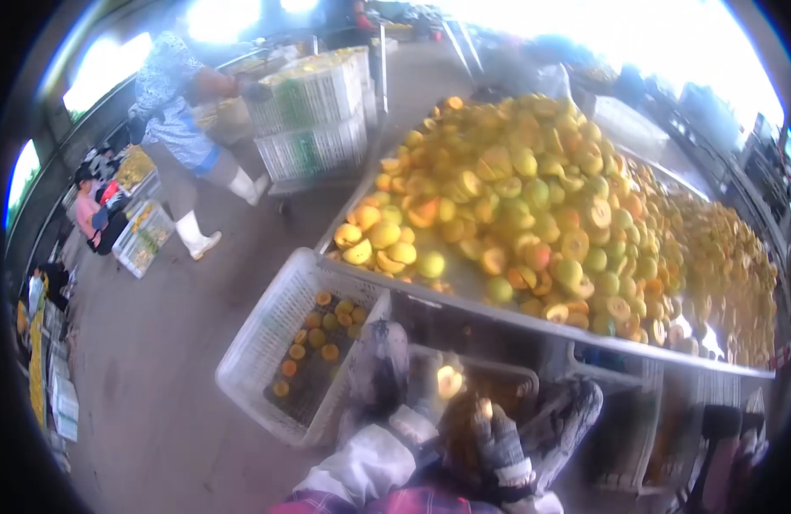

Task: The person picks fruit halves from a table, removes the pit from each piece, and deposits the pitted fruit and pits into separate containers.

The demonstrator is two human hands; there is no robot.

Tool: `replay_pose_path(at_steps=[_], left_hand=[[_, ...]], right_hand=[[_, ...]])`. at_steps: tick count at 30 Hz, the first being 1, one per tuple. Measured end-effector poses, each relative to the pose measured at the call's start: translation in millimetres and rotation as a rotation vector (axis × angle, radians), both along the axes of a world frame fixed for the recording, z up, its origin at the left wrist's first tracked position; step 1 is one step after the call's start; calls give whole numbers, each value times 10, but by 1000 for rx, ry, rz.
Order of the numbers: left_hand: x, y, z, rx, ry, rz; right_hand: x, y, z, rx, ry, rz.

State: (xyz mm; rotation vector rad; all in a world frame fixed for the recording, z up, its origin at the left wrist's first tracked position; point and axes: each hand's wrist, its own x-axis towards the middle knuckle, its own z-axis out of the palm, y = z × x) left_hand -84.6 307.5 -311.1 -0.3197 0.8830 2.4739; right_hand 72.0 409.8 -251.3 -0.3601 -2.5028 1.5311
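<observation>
My left hand [423,405], blurred and below the metal table, is closed on a halved yellow peach [449,382] with its cut face up. Just to the right, my right hand [501,441] wears a grey glove, its fingers curled together; whatever they hold, if anything, is too small to make out. Both hands are between my knees, over a crate [519,377] partly hidden under the table edge. A large heap of yellow-green peaches [532,197], many of them halved, covers the table in front.
A white plastic crate [267,343] with several peach pieces stands left of my knee. The table's metal rim [498,319] runs above my hands. Further off, a person [177,120] in white boots stands by stacked crates [314,111]. Others sit at far left beside crates [144,238].
</observation>
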Motion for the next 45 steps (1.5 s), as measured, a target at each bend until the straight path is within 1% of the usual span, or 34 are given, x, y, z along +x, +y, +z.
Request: replay_pose_path(at_steps=[1,2,3,4,5,6,7,8,9,10,11,12,13,14,15,16,17,18,19,20,21,23,25,27,28,30,31,32,33,34,35,36,39,45], left_hand=[[47,-30,-80,58,-37,-42],[158,-30,-144,119,-90,-87],[230,-63,64,21,-103,-99],[224,-116,295,-76,-106,-110],[224,-161,214,-54,-90,-128],[219,-170,135,-32,-67,-135],[278,-162,287,-47,-75,-87],[310,-159,275,-50,-85,-100],[331,-146,263,-47,-84,-63],[344,-128,266,-44,-82,-23],[436,-99,512,-151,-79,33],[482,-55,540,-152,-82,26],[518,-11,552,-166,-81,98],[551,39,548,-180,-79,170],[570,120,509,-182,-81,164],[578,207,472,-284,-56,267],[581,244,435,-388,-32,371],[553,190,400,-394,-33,367],[500,101,417,-329,-114,256],[469,68,433,-261,-197,143],[477,126,442,-264,-199,136],[519,286,528,-380,-217,449],[551,289,577,-408,-178,418],[568,267,563,-437,-137,392],[578,243,520,-409,-77,396],[568,96,274,-379,-14,399],[500,-47,7,-405,108,220],[420,-109,-123,-418,250,52],[461,-112,-56,-385,303,75],[598,-116,83,-305,132,35],[701,-87,220,-223,-33,-15],[612,-2,324,-143,-201,-78],[589,54,284,-174,-147,-108],[512,79,292,-237,-74,-103]], right_hand=[[-1,-52,40,14,60,2],[-23,-249,-4,364,180,-118],[-10,-142,220,239,91,33],[-13,-39,-126,420,117,119],[-45,-35,-295,437,171,91],[-55,-36,-321,438,143,77],[-92,-50,-328,390,-37,93],[-130,-65,-337,339,-211,108],[-157,-64,-350,348,-245,128],[-167,-77,-385,348,-252,122],[-182,-92,-424,303,-226,114],[-192,-112,-447,256,-199,106],[-207,-132,-382,254,-203,100],[-221,-149,-264,187,-262,77],[-234,-165,-203,119,-320,55],[-237,-192,-253,115,-323,52],[-233,-229,-337,223,-315,89],[-231,-263,-390,330,-305,125],[-235,-282,-337,323,-308,122],[-228,-285,-260,372,-230,140],[-216,-289,-188,423,-154,157],[-195,-353,-134,382,-121,84],[-181,-375,-87,341,-87,12],[-182,-368,-51,198,-183,-14],[-181,-362,-133,194,-185,-19],[-149,-350,-377,264,-37,17],[-87,-343,-193,154,-37,18],[-74,-313,3,58,-15,26],[41,-410,-420,208,-76,-43],[52,-451,-848,358,-123,-122],[31,-358,-530,178,140,-99],[-46,-265,-501,-177,-207,64],[-181,-329,-441,-230,-151,-37],[-259,-309,-357,-284,-126,-92]])
